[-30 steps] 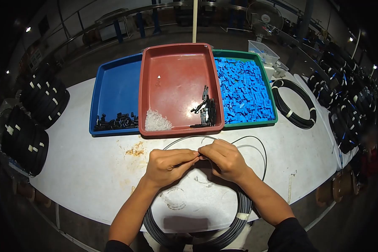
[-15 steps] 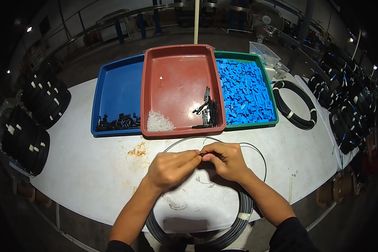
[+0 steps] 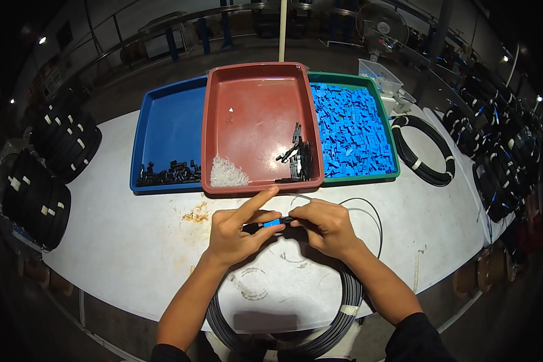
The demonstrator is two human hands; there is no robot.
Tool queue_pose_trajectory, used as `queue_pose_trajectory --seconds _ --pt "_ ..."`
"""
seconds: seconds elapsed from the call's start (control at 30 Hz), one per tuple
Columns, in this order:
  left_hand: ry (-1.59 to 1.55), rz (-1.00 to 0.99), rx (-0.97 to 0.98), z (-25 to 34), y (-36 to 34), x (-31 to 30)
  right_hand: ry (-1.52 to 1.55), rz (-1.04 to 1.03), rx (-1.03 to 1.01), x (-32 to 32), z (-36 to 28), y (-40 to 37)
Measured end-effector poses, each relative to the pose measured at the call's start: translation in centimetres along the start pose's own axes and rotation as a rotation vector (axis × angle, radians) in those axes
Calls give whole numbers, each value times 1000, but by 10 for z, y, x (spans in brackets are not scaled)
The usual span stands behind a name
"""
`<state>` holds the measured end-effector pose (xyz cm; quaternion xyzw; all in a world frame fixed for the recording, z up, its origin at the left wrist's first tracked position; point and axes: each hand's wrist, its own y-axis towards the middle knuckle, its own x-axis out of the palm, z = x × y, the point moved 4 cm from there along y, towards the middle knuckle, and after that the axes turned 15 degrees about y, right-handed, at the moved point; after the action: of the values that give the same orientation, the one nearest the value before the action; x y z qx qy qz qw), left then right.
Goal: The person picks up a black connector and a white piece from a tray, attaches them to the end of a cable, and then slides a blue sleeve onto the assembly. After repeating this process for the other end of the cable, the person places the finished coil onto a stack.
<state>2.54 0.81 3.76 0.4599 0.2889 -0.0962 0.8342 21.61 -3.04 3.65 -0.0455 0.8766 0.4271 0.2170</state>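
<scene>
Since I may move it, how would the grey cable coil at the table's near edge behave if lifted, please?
Probably springy, not limp: the coil holds a round shape and its free end arcs over the table. It may spread, as only one white tape shows. Overhanging the edge, it could slip off if pushed.

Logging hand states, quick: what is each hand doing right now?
Left hand: closed on the small blue part, index finger stretched out.
Right hand: closed, pinching the dark piece beside that blue part.
</scene>
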Motion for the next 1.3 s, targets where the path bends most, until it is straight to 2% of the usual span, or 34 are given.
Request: queue_pose_trajectory --seconds 0.13,0.4,0.5,0.6,0.77,0.83,0.97,1.07,1.17,1.3 --pt "-50 -5 -77 1 1 -2 5 43 0 -3 -1 2" --pt "5 -10 1 1 0 0 4 -21 45 -3 3 0" --pt "-50 21 -33 -1 2 -1 6 45 -7 -5 -2 5" --pt "4 -28 -14 5 3 -1 -14 -18 7 0 3 -1" --pt "-30 -24 -37 2 2 0 -8 -13 1 0 3 -1" --pt "-1 -1 14 1 1 0 -3 -10 -1 -1 3 0" --pt "-61 1 -37 -2 -1 2 -9 -3 -2 -2 0 0" --pt "-23 -21 15 0 0 1 -16 -8 -1 -2 0 2" --pt "-67 -1 -30 -1 1 1 -19 6 5 -2 3 1" --pt "-3 -9 7 2 2 0 5 1 27 -1 5 0"
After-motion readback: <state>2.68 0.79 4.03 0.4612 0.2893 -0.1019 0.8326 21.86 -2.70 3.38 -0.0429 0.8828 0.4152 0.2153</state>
